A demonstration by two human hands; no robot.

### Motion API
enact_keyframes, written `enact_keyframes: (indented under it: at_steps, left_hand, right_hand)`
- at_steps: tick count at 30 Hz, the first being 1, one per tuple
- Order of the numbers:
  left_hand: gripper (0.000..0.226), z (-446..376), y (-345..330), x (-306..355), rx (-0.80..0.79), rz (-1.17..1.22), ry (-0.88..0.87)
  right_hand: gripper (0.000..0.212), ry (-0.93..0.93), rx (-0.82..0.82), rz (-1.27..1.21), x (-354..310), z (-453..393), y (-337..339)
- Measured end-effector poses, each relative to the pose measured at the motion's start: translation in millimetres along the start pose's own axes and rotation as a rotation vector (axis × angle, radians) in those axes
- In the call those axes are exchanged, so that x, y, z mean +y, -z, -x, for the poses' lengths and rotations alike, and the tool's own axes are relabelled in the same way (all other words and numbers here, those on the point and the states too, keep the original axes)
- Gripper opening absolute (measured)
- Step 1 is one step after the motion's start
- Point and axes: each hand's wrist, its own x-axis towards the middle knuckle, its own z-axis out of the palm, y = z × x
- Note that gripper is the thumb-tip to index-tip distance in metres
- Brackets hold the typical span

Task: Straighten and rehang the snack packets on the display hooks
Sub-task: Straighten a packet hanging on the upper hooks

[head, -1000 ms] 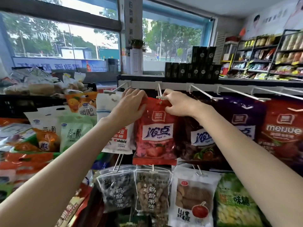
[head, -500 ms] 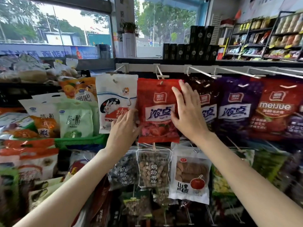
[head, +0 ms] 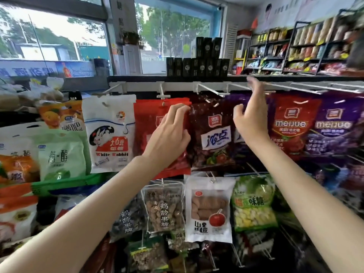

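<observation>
Head view: shop shelves [head: 307,48] (stocked), windows [head: 173,30] behind.

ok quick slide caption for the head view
Left hand and right hand reach toward the dark red packet hanging on display hooks.

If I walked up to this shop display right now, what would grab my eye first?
Two bare arms reach up the middle of the rack: the left hand lies across a bright red packet, and the right hand is raised, fingers spread, before a purple packet near the top hooks. Between them hangs a dark maroon packet. To the left, a white packet with a rabbit on it stands out.
</observation>
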Motion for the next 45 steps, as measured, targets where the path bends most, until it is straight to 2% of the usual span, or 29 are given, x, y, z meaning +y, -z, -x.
enact_keyframes:
  at_steps: [3, 5, 7, 10, 12, 15, 20, 26, 30, 35, 41, 45]
  left_hand:
    - [0.051, -30, -12, 14, 0.003, -0.059, 0.043]
    - [0.050, -48, -22, 19, -0.043, -0.161, 0.067]
    - [0.045, -64, -34, 18, -0.119, -0.266, 0.119]
    - [0.042, -82, -48, 12, -0.172, -0.305, 0.241]
    - [0.042, -90, -54, 9, -0.191, -0.315, 0.264]
    - [0.040, -98, -60, 5, -0.226, -0.355, 0.280]
    - [0.043, -100, -68, 3, -0.195, -0.326, 0.356]
    - [0.035, -92, -65, 6, -0.125, -0.254, 0.339]
    - [0.032, -80, -60, 6, -0.050, -0.191, 0.270]
    - [0.033, -71, -54, 8, -0.001, -0.146, 0.225]
    - [0.049, -53, -57, 15, 0.002, -0.176, 0.158]
    - [0.054, -52, -58, 14, 0.004, -0.253, 0.152]
  right_hand:
    - [0.044, 0.012, -0.437, 0.156, 19, -32, -5]
    - [0.030, 0.057, -0.632, 0.223, 27, -53, -9]
    - [0.031, 0.104, -0.826, 0.316, 32, -75, -12]
    - [0.043, 0.101, -1.058, 0.410, 34, -98, -22]
    - [0.039, 0.114, -1.132, 0.467, 37, -107, -35]
    - [0.054, 0.156, -1.151, 0.563, 41, -112, -50]
    - [0.061, 0.103, -1.029, 0.380, 41, -104, -52]
    - [0.046, 0.190, -0.973, 0.331, 37, -90, -33]
    - [0.036, 0.143, -0.967, 0.254, 39, -85, -25]
    - [0.030, 0.051, -0.691, 0.142, 27, -101, -16]
    - [0.037, 0.020, -0.851, 0.189, 33, -98, -23]
    - [0.043, 0.025, -0.959, 0.390, 39, -111, -43]
